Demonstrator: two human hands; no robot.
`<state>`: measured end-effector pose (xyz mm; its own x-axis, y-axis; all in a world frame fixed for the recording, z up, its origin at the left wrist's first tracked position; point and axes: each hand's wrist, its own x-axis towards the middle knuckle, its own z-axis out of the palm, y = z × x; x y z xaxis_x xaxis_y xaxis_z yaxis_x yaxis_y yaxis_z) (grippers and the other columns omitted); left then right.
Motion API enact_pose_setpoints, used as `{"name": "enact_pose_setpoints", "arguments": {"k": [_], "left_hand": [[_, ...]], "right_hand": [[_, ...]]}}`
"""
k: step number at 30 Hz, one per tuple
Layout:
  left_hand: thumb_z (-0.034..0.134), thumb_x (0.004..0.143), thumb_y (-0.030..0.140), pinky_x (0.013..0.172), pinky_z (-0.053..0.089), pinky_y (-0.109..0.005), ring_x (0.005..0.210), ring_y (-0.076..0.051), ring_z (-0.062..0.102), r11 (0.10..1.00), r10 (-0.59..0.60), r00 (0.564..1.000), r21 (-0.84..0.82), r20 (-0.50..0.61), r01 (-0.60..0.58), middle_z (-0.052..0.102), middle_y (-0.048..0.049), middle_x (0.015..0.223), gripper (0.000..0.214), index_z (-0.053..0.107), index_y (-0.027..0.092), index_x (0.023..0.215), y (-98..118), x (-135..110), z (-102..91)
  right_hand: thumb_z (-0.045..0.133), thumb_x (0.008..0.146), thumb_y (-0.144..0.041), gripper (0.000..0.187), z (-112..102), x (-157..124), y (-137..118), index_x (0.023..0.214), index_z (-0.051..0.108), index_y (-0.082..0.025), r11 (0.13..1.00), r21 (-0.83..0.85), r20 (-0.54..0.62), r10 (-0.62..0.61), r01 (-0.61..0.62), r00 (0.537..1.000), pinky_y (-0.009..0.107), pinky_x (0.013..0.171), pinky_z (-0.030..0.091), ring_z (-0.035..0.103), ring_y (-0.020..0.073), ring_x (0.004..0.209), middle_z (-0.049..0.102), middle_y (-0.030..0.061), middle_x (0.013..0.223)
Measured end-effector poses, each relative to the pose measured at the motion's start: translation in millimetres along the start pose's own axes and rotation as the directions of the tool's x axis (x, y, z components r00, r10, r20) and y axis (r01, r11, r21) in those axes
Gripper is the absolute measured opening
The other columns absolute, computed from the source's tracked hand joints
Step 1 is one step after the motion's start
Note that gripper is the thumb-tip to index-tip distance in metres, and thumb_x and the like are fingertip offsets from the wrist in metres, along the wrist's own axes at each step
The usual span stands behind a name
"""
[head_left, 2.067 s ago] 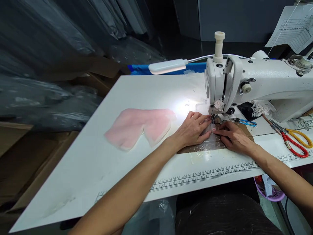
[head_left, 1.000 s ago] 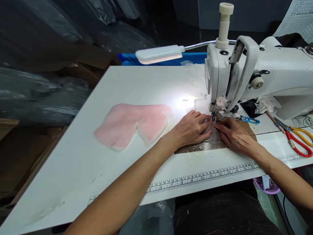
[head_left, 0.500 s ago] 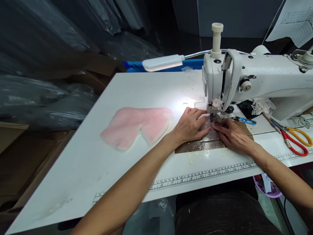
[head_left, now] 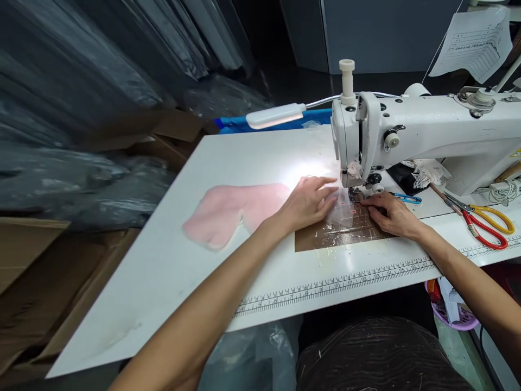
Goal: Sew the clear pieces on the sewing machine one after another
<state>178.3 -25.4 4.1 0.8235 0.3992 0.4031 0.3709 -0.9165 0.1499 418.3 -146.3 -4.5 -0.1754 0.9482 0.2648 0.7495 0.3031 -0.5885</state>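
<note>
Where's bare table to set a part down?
Widest: white tabletop between its left edge, the pink piece and the left forearm. Smaller: behind the pink piece, toward the lamp head. Crowded: by the sewing machine head, with left hand and right hand; rightward, blue tool and scissors.

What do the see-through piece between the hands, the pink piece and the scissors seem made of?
See-through piece: translucent, so thin plastic film or sheer fabric, unclear which. Pink piece: probably soft cloth; matte, without shine. Scissors: grey blades, likely metal; smooth red and yellow handles, perhaps plastic-coated.
</note>
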Motion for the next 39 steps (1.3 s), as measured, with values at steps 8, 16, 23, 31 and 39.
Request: {"name": "enact_pose_setpoints", "arguments": {"k": [8, 16, 23, 31, 39], "left_hand": [[0.063, 0.094, 0.030, 0.078, 0.060, -0.033, 0.091, -0.018, 0.070, 0.905, 0.158, 0.987, -0.396, -0.021, -0.154, 0.075, -0.0055, 0.097, 0.016, 0.075, 0.021, 0.098, 23, -14, 10.3], [0.062, 0.096, 0.029, 0.080, 0.060, -0.034, 0.093, -0.017, 0.070, 0.914, 0.188, 0.982, -0.359, -0.034, -0.187, 0.076, -0.0046, 0.102, 0.015, 0.076, 0.023, 0.099, 24, -15, 12.1], [0.057, 0.097, 0.022, 0.070, 0.051, -0.034, 0.080, -0.016, 0.069, 0.959, 0.235, 0.957, -0.119, -0.167, -0.256, 0.076, -0.0051, 0.094, 0.018, 0.072, 0.018, 0.087, 35, -14, 11.4], [0.061, 0.095, 0.018, 0.075, 0.049, -0.033, 0.075, -0.013, 0.068, 0.945, 0.294, 0.930, -0.078, -0.222, -0.318, 0.077, -0.0026, 0.091, 0.015, 0.072, 0.019, 0.085, 38, -13, 14.0], [0.060, 0.097, 0.019, 0.074, 0.051, -0.032, 0.076, -0.013, 0.070, 0.943, 0.289, 0.941, -0.118, -0.179, -0.312, 0.079, -0.0018, 0.091, 0.016, 0.074, 0.020, 0.089, 36, -14, 15.9]], "right_hand": [[0.052, 0.093, -0.016, 0.032, 1, 2, 0, 0.114, 0.075, -0.015, 0.999, 0.016, -0.005, 0.030, -0.030, 1.000, 0.032, 0.084, 0.054, 0.066, 0.0190, 0.089, 0.071, 0.0105, 0.102], [0.054, 0.090, -0.013, 0.027, -28, 28, -10, 0.099, 0.079, -0.018, 0.997, -0.066, 0.311, 0.064, -0.046, 0.948, 0.026, 0.071, 0.047, 0.063, 0.0157, 0.073, 0.073, 0.0038, 0.082], [0.053, 0.089, -0.014, 0.024, -4, 23, -2, 0.097, 0.076, -0.014, 0.995, -0.055, 0.062, 0.090, -0.086, 0.994, 0.027, 0.071, 0.045, 0.063, 0.0167, 0.078, 0.073, 0.0073, 0.094], [0.054, 0.095, -0.025, 0.034, 4, 12, 3, 0.123, 0.073, -0.026, 0.993, -0.117, 0.130, 0.015, 0.000, 0.991, 0.032, 0.079, 0.049, 0.064, 0.0215, 0.094, 0.067, 0.0079, 0.113], [0.053, 0.096, -0.022, 0.033, 6, 10, 7, 0.122, 0.074, -0.026, 0.973, -0.157, 0.140, -0.151, 0.172, 0.979, 0.034, 0.089, 0.052, 0.061, 0.0200, 0.097, 0.063, 0.0089, 0.114]]}}
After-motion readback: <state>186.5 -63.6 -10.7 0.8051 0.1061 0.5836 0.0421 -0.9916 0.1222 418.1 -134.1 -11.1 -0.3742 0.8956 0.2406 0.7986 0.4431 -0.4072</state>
